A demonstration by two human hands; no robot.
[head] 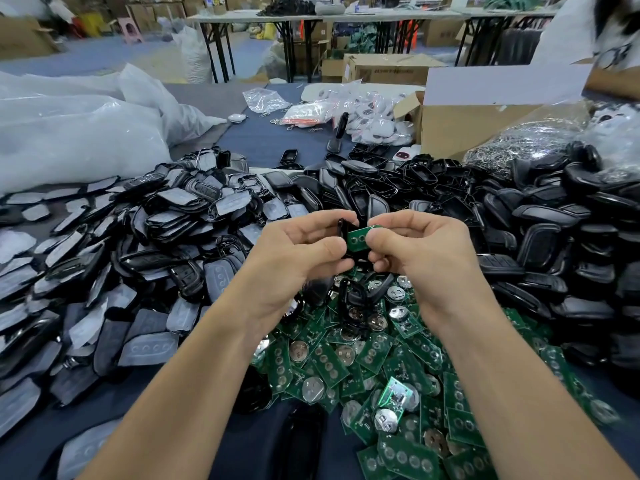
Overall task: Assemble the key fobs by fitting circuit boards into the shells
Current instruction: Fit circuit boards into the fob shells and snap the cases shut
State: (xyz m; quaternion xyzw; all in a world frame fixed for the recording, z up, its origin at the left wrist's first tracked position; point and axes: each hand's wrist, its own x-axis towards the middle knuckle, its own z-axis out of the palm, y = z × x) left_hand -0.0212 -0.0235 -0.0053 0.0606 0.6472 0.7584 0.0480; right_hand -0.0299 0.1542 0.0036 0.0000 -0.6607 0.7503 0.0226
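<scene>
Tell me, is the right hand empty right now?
No, the right hand pinches a green circuit board beside the black shell that the left hand grips.

White plastic bags point(69, 133) fill the upper left; a cardboard box point(446, 129) sits upper right; folding tables point(235, 17) line the top.
</scene>
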